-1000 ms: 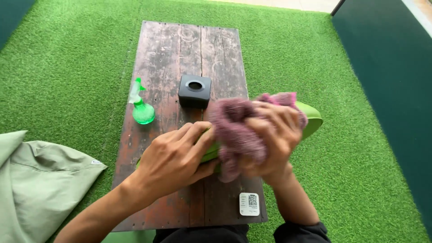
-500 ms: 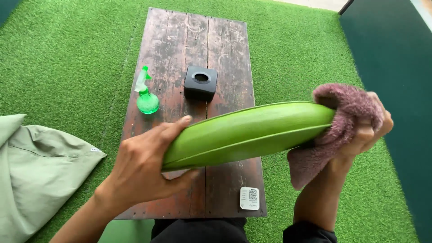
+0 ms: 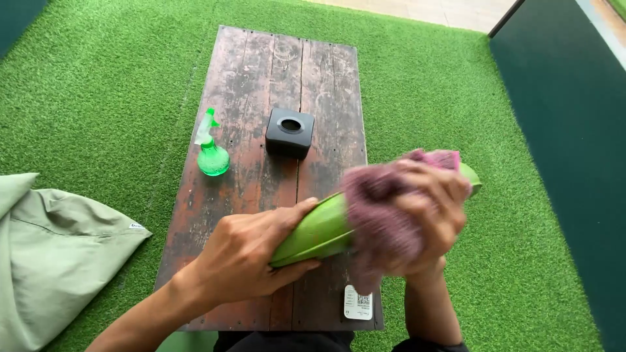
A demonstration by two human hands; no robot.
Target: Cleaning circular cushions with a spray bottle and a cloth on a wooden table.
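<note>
A long green curved tray-like object [image 3: 313, 229] is held above the near end of a dark wooden table [image 3: 254, 98]. My left hand [image 3: 251, 254] grips its near left end. My right hand [image 3: 430, 212] presses a fuzzy purple cloth [image 3: 378, 208] against the object's middle and right part, hiding most of it; only its far tip [image 3: 471, 179] shows beyond the cloth.
A small green spray bottle [image 3: 212, 146] and a black cube with a round hole [image 3: 290, 132] stand mid-table. A white tag [image 3: 357, 303] lies at the near edge. A pale green cushion [image 3: 45, 248] rests on the artificial grass at left. A dark wall [image 3: 567, 130] runs along the right.
My right hand and the purple cloth slid from the object's far right end back toward its middle. The left hand kept its grip on the near end.
</note>
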